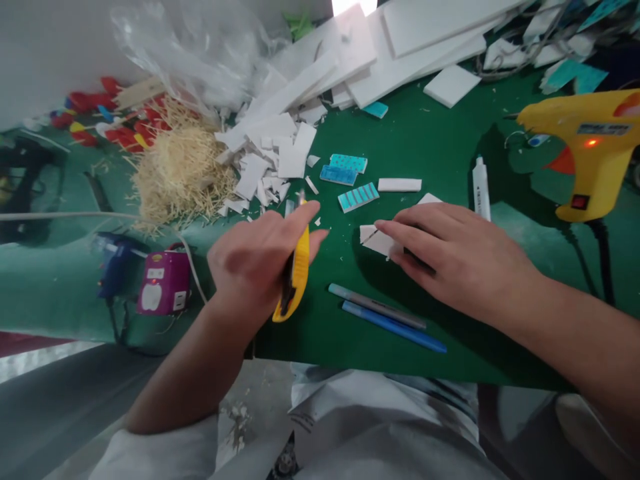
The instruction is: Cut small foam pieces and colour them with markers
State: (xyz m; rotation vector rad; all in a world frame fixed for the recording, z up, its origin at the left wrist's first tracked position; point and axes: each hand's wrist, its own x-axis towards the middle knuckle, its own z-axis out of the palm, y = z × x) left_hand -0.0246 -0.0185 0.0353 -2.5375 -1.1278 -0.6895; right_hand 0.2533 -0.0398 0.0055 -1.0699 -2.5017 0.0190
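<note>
Yellow cutter (301, 263) clasped in left hand (257, 257); right hand (457, 260) palm-down, fingers spread on white piece (376, 243).

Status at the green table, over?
Left hand: holding yellow plastic cutter. Right hand: on flat white foam-like piece. Slim grey pen, slim blue pen nearby, apart.

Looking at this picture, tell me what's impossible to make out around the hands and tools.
White foam piece: head view, its far extent hidden by the right hand.
Yellow utility knife: head view, handle partly hidden by the left hand.
Yellow glue gun: head view, rear cut off by the right edge.
Glue gun label: head view, too small and blurred.
</note>
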